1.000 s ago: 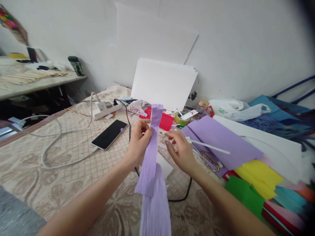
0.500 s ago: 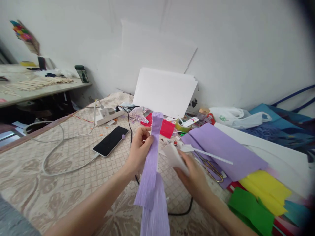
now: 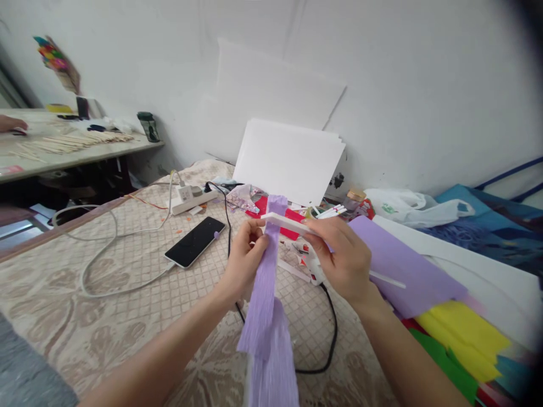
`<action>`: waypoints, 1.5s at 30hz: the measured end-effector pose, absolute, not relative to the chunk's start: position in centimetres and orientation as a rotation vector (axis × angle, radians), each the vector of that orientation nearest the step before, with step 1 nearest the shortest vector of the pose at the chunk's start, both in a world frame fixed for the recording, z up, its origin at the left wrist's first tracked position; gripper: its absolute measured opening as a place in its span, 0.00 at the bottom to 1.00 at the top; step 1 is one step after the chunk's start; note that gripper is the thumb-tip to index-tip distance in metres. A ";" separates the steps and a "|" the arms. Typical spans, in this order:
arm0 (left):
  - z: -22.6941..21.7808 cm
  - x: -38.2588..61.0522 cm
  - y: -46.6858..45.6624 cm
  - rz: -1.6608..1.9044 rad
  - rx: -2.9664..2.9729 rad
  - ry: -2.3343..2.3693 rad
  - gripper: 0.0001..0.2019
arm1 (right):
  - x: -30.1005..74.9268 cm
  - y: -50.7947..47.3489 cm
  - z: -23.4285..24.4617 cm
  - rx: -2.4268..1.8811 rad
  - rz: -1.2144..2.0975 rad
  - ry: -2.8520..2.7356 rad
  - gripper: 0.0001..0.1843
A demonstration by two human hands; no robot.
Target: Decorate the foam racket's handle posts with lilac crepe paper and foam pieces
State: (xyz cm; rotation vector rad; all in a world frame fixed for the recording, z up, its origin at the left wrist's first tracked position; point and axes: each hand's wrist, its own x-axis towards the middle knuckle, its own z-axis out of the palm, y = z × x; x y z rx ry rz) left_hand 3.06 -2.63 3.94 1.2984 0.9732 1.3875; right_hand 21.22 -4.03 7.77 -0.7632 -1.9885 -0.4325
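Observation:
My left hand point(image 3: 246, 254) is closed, pinching a long strip of purple crepe paper point(image 3: 263, 294) near its top. The strip hangs down towards me, with a wider purple length below it. My right hand point(image 3: 343, 257) is closed on a flat white piece point(image 3: 291, 224), seen edge-on, that lies across the upper part of the strip. Whether it presses on the paper I cannot tell. Beneath my right hand lies a white glue gun point(image 3: 314, 274), partly hidden, with a black cord and a translucent glue stick point(image 3: 388, 280) behind it.
A phone point(image 3: 195, 242) on a charging cable lies left, near a white power strip point(image 3: 194, 202). At right are purple paper point(image 3: 416, 271), yellow paper point(image 3: 462, 336), green paper point(image 3: 445, 362) and a plastic bag point(image 3: 411, 206). Another person's hand point(image 3: 12, 123) shows at the far-left table.
My right hand has lifted the white piece up and left, turning it edge-on across the purple strip. My left hand keeps its pinch. Another person's hand has appeared at far left.

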 end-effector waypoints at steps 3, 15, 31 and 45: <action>3.8 3.1 -2.6 1.383 1.311 0.960 0.04 | 21.2 -3.9 7.0 -0.812 -0.445 -2.031 0.16; 3.8 2.9 -2.9 1.375 1.274 0.961 0.07 | 22.1 -4.5 6.3 -0.732 -0.489 -1.825 0.22; 3.4 2.9 -2.7 1.355 1.300 0.943 0.09 | 22.0 -3.9 5.4 -0.775 -0.475 -2.069 0.20; 3.5 2.9 -2.8 1.335 1.251 0.930 0.12 | 22.4 -4.2 6.9 -0.795 -0.596 -2.182 0.19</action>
